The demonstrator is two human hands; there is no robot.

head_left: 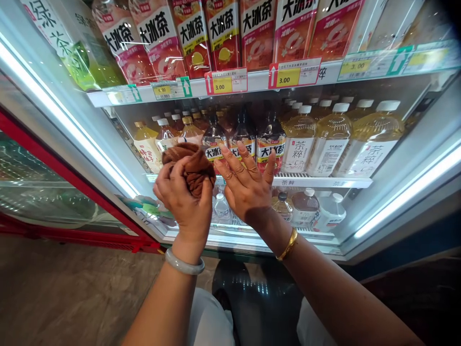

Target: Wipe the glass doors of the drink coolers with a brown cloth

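A crumpled brown cloth [194, 168] is bunched in my left hand [187, 197], its fingers wrapped round it. My right hand [247, 185] has its fingers spread and holds nothing. It is in front of the middle shelf [324, 182], close to the dark iced tea bottles [271, 139]; I cannot tell whether it touches anything. Parts of those bottles are hidden behind both hands. To the right on that shelf stand pale yellow tea bottles [331, 139] with white caps.
Red and pink drink bottles [257, 36] line the upper shelf, with price tags [293, 77] along its edge. Smaller bottles [306, 209] stand on the bottom shelf. Bright light strips run down both cooler sides. A red-framed door [72, 178] is at left.
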